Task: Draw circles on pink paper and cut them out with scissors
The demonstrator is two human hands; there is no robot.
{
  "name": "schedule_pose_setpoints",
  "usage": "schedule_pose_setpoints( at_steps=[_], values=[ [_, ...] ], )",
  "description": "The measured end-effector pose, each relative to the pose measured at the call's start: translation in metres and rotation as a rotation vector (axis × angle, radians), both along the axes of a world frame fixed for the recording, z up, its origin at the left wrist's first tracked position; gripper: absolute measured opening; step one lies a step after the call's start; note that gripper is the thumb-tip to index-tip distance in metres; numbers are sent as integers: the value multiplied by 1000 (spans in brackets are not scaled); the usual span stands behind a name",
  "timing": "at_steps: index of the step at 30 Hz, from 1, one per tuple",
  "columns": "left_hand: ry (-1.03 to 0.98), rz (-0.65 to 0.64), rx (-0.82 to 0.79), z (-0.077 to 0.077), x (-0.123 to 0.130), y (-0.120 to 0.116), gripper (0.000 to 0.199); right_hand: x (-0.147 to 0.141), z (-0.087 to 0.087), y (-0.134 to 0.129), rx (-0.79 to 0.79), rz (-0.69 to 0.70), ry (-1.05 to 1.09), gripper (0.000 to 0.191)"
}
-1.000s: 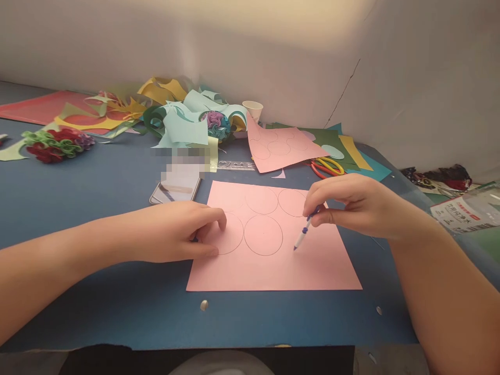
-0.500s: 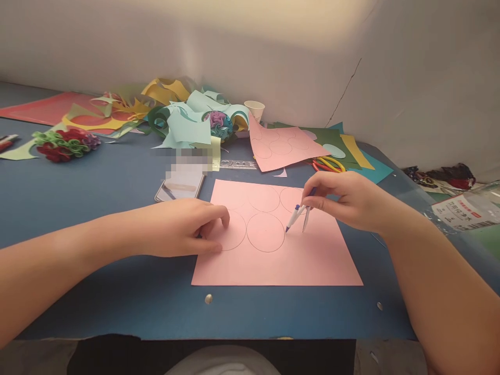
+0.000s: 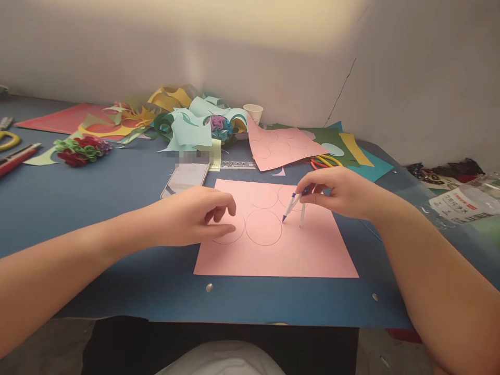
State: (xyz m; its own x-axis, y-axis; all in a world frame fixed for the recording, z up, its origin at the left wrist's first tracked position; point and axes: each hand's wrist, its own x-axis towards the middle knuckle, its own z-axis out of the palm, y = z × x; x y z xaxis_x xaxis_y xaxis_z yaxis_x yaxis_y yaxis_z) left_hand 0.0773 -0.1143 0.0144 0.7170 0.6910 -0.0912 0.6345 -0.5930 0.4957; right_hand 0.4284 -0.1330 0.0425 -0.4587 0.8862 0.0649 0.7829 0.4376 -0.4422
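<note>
A pink sheet of paper (image 3: 250, 263) lies in front of me with several circles drawn on it in thin lines. My right hand (image 3: 338, 194) pinches the top of a white and blue drawing compass (image 3: 289, 207) over the sheet's right part. Its blue-tipped leg points down beside the right edge of a full circle; whether the tips touch the paper I cannot tell. My left hand (image 3: 203, 212) hovers at the sheet's left side, thumb and fingers apart and holding nothing, partly covering a circle.
A phone (image 3: 186, 178) lies behind my left hand. Paper scraps (image 3: 191, 127), a paper cup (image 3: 253, 113), a ruler (image 3: 238, 164) and another pink sheet (image 3: 281, 143) sit farther back. Ruffled flowers (image 3: 80, 150), a red cutter (image 3: 17, 159) and yellow-handled scissors (image 3: 8, 139) are left.
My left hand has come up off the paper and its thumb and fingers have spread. The compass stays in my right hand beside the same circle. The view has shifted a little left.
</note>
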Motion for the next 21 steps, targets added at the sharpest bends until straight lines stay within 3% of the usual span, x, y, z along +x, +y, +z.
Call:
schedule_pose_setpoints(
  at_steps=[6, 13, 21],
  values=[
    [-193, 41, 55, 5, 40, -14, 30, 0, 7, -5, -7, 54, 5, 18],
    [-375, -8, 48, -22, 94, -15, 33, 4, 10, -12, -14, 101, 38, 17],
    [-475, -69, 84, -33, 109, -19, 27, 6, 6, -10, -48, 50, 55, 17]
  ],
)
